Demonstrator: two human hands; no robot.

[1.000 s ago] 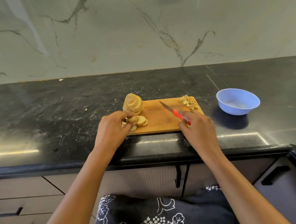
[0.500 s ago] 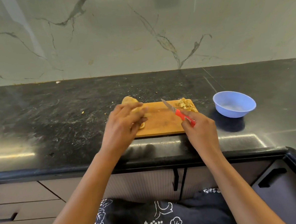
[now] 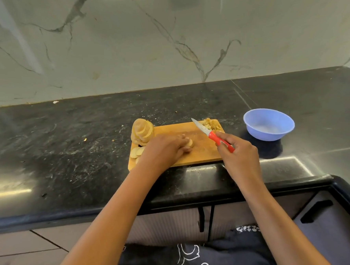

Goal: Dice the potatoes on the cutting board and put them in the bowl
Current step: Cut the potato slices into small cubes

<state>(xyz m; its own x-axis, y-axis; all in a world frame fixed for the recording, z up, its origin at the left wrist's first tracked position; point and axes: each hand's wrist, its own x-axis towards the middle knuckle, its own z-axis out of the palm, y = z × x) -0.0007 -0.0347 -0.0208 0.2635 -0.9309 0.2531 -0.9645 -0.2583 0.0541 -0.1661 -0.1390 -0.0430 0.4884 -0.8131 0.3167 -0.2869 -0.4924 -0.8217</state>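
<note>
Carried rightward since 0.5 s earlier, the left hand (image 3: pixel 167 149) is now set down at the middle of the wooden cutting board (image 3: pixel 202 155), and the leaning stack of potato slices (image 3: pixel 142 132) that it had covered is exposed again, just beyond and left of its knuckles. Some loose slices (image 3: pixel 137 152) are left flat beside the wrist. Under the fingertips a small pile of slices (image 3: pixel 189 143) is pressed to the board by fingers laid nearly straight; it is judged to be pinned there for cutting into strips and cubes. The red-handled knife (image 3: pixel 211 133) is gripped by the right hand (image 3: pixel 239 155), fingers wrapped round the handle. Its blade is raised clear of the board and pointed away, seemingly kept off until the pile is steadied. Beyond the blade tip, diced pieces (image 3: pixel 211 124) are heaped at the board's far corner. The blue bowl (image 3: pixel 269 124) stands apart to the right of the right hand, with no potato visible in it.
</note>
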